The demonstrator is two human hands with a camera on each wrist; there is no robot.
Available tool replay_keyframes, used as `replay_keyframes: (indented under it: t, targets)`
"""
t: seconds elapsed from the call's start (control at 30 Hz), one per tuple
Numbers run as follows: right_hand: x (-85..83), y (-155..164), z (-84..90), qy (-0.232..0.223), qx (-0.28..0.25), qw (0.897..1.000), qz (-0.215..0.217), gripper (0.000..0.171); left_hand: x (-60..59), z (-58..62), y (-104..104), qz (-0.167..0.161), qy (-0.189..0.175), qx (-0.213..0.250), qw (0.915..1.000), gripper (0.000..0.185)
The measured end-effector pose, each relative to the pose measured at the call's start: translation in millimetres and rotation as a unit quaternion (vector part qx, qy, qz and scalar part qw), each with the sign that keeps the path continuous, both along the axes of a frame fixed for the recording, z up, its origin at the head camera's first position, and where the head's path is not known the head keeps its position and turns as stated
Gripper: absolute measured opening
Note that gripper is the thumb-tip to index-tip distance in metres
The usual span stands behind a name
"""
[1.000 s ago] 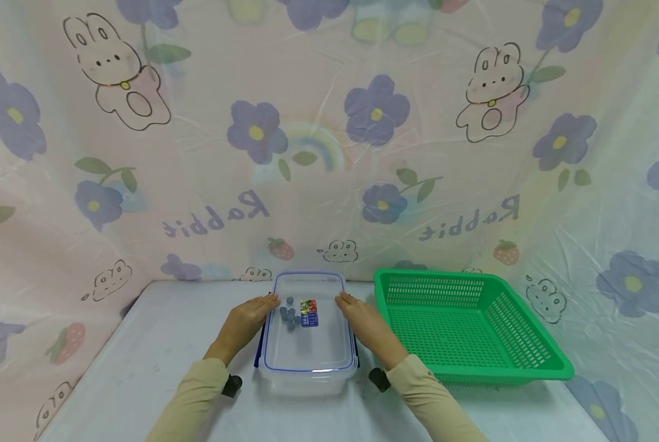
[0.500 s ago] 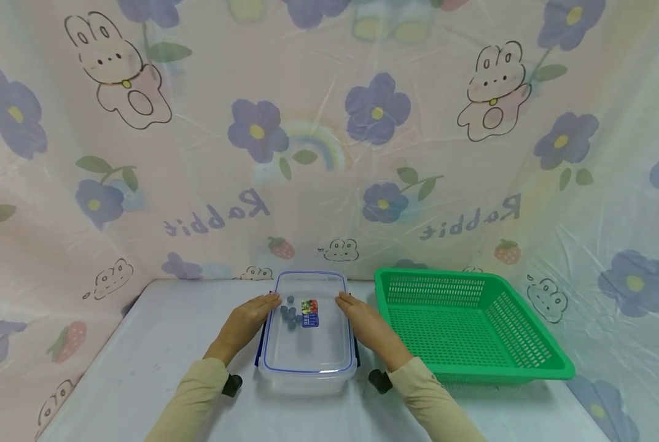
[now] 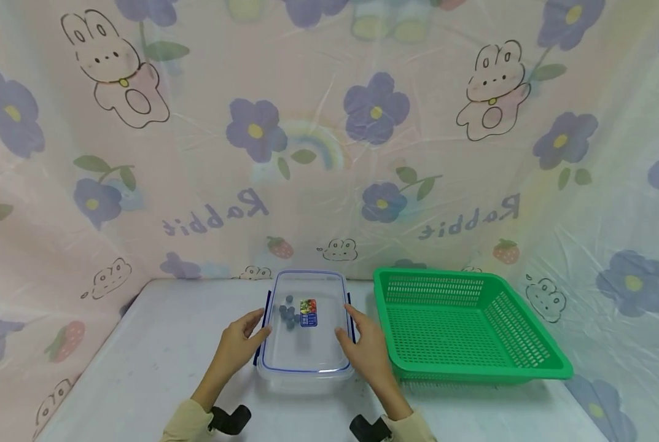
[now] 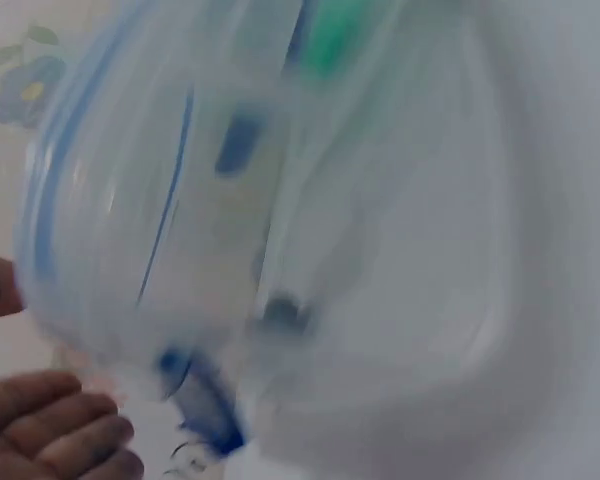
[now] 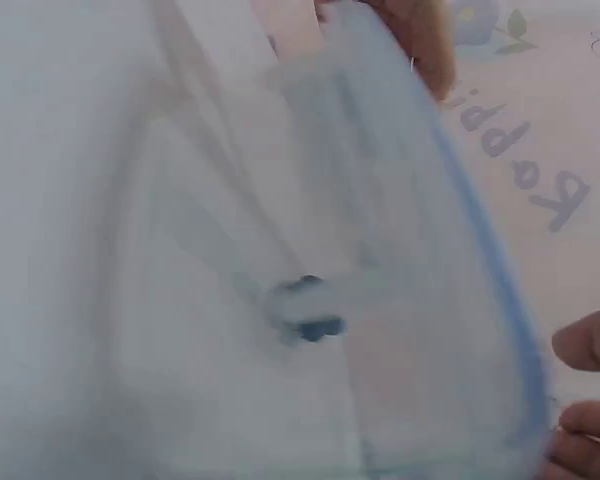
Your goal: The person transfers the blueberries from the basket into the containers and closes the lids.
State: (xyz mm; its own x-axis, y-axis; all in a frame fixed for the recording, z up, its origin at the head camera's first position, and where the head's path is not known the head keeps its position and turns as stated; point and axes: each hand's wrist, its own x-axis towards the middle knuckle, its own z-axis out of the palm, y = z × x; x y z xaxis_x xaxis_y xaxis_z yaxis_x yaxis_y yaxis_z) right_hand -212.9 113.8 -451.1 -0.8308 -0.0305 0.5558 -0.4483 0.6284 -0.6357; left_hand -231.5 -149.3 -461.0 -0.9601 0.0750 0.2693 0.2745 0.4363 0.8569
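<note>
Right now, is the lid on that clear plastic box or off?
On. The blue-rimmed lid lies flat over the clear box, the blueberries showing through it. Whether the blue side clips are latched, I cannot tell.

- In both wrist views we see the clear box (image 4: 230,230) only as a motion-smeared shape, its clips unreadable.
- Our left hand (image 4: 50,430) is cut off at 7 o'clock of its wrist view; our right hand (image 5: 590,400) at 4 o'clock of its own.
- The label (image 3: 308,312) on the lid is too small to read.
- Our sleeves leave the head view at 6 o'clock.
</note>
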Motion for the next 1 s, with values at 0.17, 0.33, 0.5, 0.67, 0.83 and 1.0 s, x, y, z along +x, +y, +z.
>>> replay_keyframes:
  t: [0.17, 0.33, 0.5, 0.67, 0.83, 1.0]
  targets:
    - [10.5, -8.6, -16.8, -0.031, -0.025, 0.998, -0.055, 0.051, 15.0, -10.6, 11.8, 0.042, -0.046, 0.074, 0.9953, 0.053]
    - [15.5, -12.1, -23.7, -0.074, -0.05, 0.993, -0.072, 0.055, 22.0, -18.8, 19.1, 0.069, -0.055, 0.124, 0.9884, 0.053]
    - [13.2, -13.3, -26.8, -0.086, -0.081, 0.99, -0.078, 0.053, 22.1, -21.1, 25.5, 0.108, -0.037, 0.126, 0.9854, 0.049]
    - [10.4, -14.9, -27.0, -0.056, -0.099, 0.99, -0.078, 0.044, 22.4, -20.9, 28.7, 0.128, -0.021, 0.101, 0.9864, 0.047]
    - [8.5, -16.8, -26.7, -0.045, -0.115, 0.989, -0.078, 0.04, 20.5, -20.3, 30.0, 0.136, -0.014, 0.084, 0.9871, 0.045]
    - [4.5, -16.9, -27.5, -0.043, -0.119, 0.989, -0.078, 0.04, 16.6, -21.7, 31.6, 0.144, -0.015, 0.092, 0.9851, 0.042]
